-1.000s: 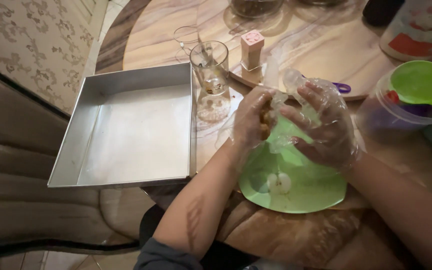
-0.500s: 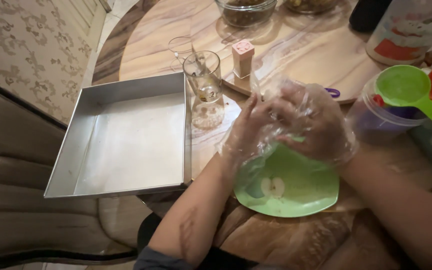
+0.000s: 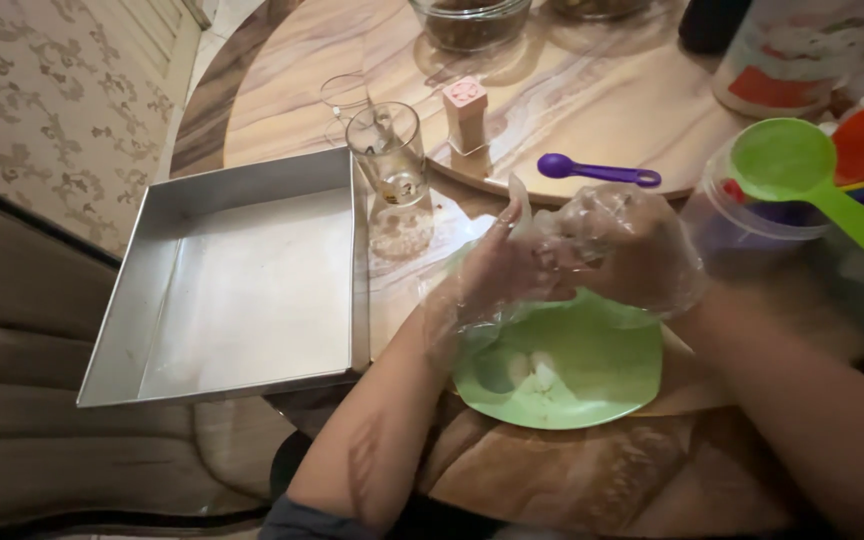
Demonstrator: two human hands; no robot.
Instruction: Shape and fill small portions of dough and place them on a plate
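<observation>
Both gloved hands, left hand (image 3: 497,270) and right hand (image 3: 632,250), are pressed together over 1 green plate (image 3: 562,375), fingers too blurry to tell. 1 square metal pan (image 3: 242,280) sits at 9 o'clock overhanging the table edge (image 3: 202,110), with 2 glasses (image 3: 389,150) at 11 o'clock.

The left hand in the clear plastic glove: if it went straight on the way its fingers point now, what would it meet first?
The left hand points up and away, toward the round wooden turntable. It would probably first meet the purple plastic measuring spoon lying there, though depth is hard to judge and the hand is blurred.

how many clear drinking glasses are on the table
2. One glass stands just past the far right corner of the metal pan; a smaller glass sits behind it, farther from the hands. More may be hidden beyond the frame.
</observation>
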